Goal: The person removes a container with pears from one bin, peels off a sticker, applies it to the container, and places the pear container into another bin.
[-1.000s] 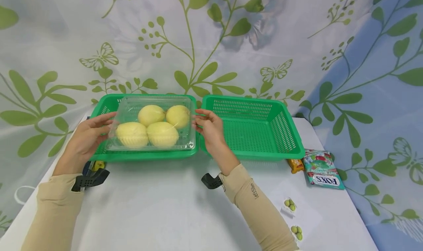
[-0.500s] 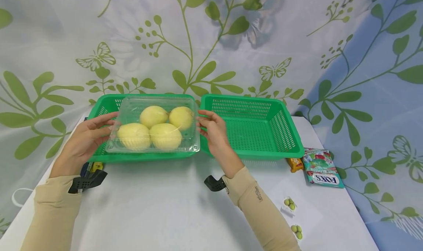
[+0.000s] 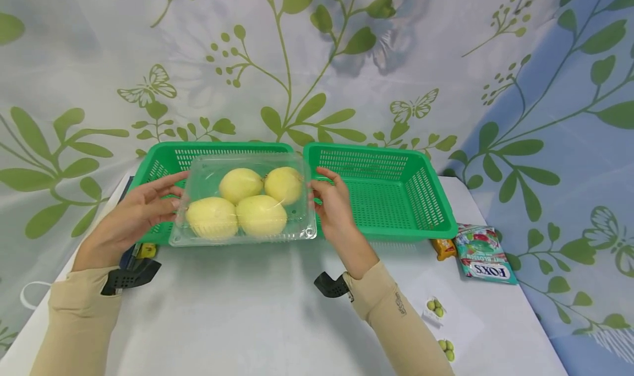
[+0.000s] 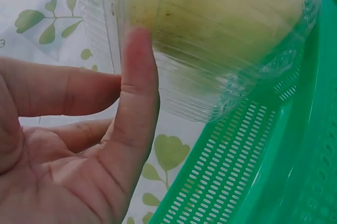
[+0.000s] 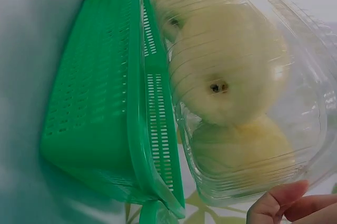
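A clear plastic clamshell box [image 3: 205, 179] holding several pale yellow pears [image 3: 261, 215] hangs over the left green basket [image 3: 163, 169], its near edge past the basket's front rim. My left hand [image 3: 131, 216] grips the box's left end. In the left wrist view, the left thumb [image 4: 138, 84] presses the clear wall by a pear [image 4: 221, 18]. At the right end, my right hand [image 3: 338, 205] holds the box, thumb and fingers at its edge. From the right wrist, the box's ribbed side [image 5: 247, 176] shows tilted above the basket [image 5: 95, 81].
A second green basket [image 3: 378, 200] stands to the right. Beyond it lie an orange packet [image 3: 443, 248] and a FOX'S candy bag [image 3: 485, 255]. Small fruit picture cards [image 3: 434, 309] sit at the front right. A yellow item [image 3: 147, 250] pokes out by the left basket. Patterned cloth [image 3: 346, 62] hangs behind.
Both hands have carried the box of pears to the right and closer to me; more of the left basket's back shows now. The baskets have stayed in place.
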Demonstrator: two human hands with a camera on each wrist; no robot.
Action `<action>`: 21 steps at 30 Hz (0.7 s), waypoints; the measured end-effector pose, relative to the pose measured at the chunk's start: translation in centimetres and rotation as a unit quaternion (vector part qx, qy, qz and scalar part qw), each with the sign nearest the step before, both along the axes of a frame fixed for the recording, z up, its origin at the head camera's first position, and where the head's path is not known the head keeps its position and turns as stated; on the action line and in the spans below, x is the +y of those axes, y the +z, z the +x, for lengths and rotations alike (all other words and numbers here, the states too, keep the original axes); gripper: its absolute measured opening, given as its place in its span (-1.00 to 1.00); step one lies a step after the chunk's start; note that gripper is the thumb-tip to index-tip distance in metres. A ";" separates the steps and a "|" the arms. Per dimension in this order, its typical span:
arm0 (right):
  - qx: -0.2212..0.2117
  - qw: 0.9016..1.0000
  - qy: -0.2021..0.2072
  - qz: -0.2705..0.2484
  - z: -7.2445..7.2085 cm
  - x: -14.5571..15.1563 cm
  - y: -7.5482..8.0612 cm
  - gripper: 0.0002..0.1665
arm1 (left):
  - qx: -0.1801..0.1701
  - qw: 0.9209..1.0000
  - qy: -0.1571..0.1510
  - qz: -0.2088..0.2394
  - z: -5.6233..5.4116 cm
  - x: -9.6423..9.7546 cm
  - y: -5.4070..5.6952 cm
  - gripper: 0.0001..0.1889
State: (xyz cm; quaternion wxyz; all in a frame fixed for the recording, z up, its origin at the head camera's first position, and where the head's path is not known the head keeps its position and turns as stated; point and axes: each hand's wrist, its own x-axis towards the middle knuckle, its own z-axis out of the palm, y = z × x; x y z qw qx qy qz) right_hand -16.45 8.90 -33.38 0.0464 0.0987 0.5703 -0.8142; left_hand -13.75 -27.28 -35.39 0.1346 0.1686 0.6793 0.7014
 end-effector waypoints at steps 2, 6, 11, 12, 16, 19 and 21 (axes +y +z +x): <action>0.003 1.000 0.000 0.000 0.2 0.2 0.0 -0.53 | 0.002 1.000 -0.006 -0.006 0.1 0.2 0.1 -0.36; 0.005 1.000 0.004 -0.001 0.5 0.5 0.0 -0.52 | 0.010 1.000 -0.007 -0.002 0.2 0.4 0.2 -0.35; 0.003 1.000 0.017 0.001 0.7 0.7 -0.1 -0.50 | 0.010 1.000 -0.004 0.000 0.4 0.5 0.2 -0.35; 0.003 1.000 0.021 0.001 0.8 0.7 -0.1 -0.50 | 0.012 1.000 -0.006 -0.002 0.4 0.5 0.2 -0.35; 0.007 0.999 0.037 0.007 1.1 1.1 -0.1 -0.48 | 0.019 1.000 -0.022 -0.005 0.5 0.4 0.3 -0.34; 0.007 0.998 0.061 0.021 1.4 1.5 0.0 -0.44 | 0.021 0.999 -0.037 -0.003 0.6 0.3 0.2 -0.35; 0.006 0.996 0.081 0.033 1.6 1.7 0.1 -0.43 | 0.019 0.999 -0.043 -0.002 0.7 0.3 0.2 -0.35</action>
